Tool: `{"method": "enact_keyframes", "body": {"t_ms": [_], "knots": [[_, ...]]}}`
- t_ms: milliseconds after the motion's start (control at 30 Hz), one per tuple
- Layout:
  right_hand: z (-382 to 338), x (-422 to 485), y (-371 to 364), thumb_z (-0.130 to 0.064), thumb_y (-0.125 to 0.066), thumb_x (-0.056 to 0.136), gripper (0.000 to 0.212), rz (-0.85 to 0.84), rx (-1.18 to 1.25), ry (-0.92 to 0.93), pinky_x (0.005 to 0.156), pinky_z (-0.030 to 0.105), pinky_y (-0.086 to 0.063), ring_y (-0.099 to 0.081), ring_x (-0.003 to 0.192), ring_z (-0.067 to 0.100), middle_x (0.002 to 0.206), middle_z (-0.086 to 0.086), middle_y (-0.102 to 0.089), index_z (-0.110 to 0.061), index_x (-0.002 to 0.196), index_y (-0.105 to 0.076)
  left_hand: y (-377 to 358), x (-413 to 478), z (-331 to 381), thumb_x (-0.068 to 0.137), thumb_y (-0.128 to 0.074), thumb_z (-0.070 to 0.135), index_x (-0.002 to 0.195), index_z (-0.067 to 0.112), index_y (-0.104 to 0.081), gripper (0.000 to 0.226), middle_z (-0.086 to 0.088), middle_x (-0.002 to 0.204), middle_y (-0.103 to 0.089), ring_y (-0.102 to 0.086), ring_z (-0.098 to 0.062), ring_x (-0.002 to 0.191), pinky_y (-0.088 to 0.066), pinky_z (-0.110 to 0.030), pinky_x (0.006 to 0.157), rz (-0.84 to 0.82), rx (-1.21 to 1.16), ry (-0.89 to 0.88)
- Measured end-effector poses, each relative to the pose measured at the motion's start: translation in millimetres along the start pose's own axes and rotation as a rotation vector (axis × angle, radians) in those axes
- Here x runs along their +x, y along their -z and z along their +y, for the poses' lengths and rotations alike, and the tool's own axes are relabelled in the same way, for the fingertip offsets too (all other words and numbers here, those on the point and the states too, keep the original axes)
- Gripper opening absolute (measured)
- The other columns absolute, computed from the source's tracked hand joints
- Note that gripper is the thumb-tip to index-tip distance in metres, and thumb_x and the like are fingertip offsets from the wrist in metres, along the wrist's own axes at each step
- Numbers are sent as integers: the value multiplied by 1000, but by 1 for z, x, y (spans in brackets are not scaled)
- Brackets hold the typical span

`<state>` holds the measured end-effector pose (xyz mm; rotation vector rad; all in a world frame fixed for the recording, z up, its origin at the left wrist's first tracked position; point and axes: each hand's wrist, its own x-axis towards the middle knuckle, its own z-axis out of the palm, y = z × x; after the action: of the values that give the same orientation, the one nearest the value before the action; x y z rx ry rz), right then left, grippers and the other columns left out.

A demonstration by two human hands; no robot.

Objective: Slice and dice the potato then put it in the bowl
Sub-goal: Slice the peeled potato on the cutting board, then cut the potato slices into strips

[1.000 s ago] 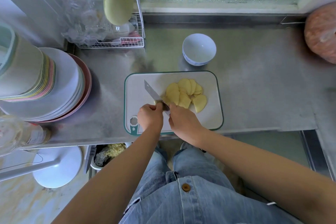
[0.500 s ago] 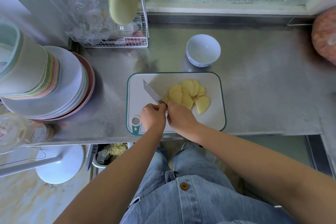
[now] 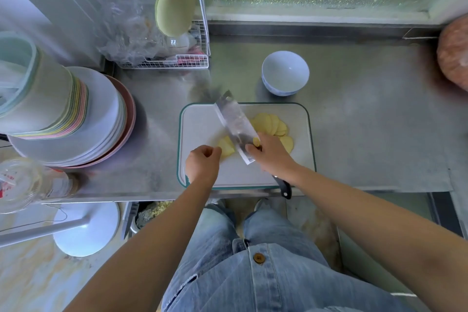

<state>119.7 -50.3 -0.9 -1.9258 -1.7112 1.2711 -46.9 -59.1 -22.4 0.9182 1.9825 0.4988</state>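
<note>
A white cutting board (image 3: 200,121) with a green rim lies on the steel counter. A fan of yellow potato slices (image 3: 272,123) sits on its right half. A smaller potato piece (image 3: 226,147), cut into slices, lies left of the knife (image 3: 234,124). My right hand (image 3: 272,156) grips the knife at the handle; the broad blade is tilted so its flat side shows, and a small potato bit (image 3: 256,141) clings near my thumb. My left hand (image 3: 202,162) has curled fingers, with the fingertips against the smaller piece. The white bowl (image 3: 285,72) stands beyond the board, nothing visible in it.
A tall stack of plates (image 3: 101,121) and coloured dishes fills the counter's left side. A wire rack (image 3: 177,61) with plastic bags stands at the back left. A pinkish round object (image 3: 453,53) sits at the far right. A glass jar (image 3: 25,182) lies near the front-left edge.
The knife has gone from edge-down to tilted, with its flat side up, and has swung right. My right hand moved right with it. The smaller potato piece now shows left of the blade.
</note>
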Motion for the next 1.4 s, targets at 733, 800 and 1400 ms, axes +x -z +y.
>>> {"method": "enact_keyframes", "body": {"t_ms": [733,800,1400], "knots": [[57,-34,58,-17,-51,93,18,204,297,-251,36,25,-37,-42,34,16,58,6,-43,-2,82,-47,-26,26,17,90,-64,32,127,17,-50,42,-10,116,-50,-53,-29,101,-46,-37,79,-159,667,-542],[57,-34,61,-16,-50,93,18,213,296,-256,37,24,-37,-42,34,16,57,2,-42,-13,75,-46,-20,30,16,90,-65,30,120,12,-54,37,-11,110,-53,-56,-30,93,-46,-37,76,-148,573,-510],[83,-43,69,-15,-46,92,9,338,-195,-285,55,33,-30,-43,56,18,63,-1,-42,-12,87,-39,-59,25,51,76,-63,65,148,34,-27,86,-4,154,-22,-23,-28,138,-25,-43,110,-136,797,-745]]}}
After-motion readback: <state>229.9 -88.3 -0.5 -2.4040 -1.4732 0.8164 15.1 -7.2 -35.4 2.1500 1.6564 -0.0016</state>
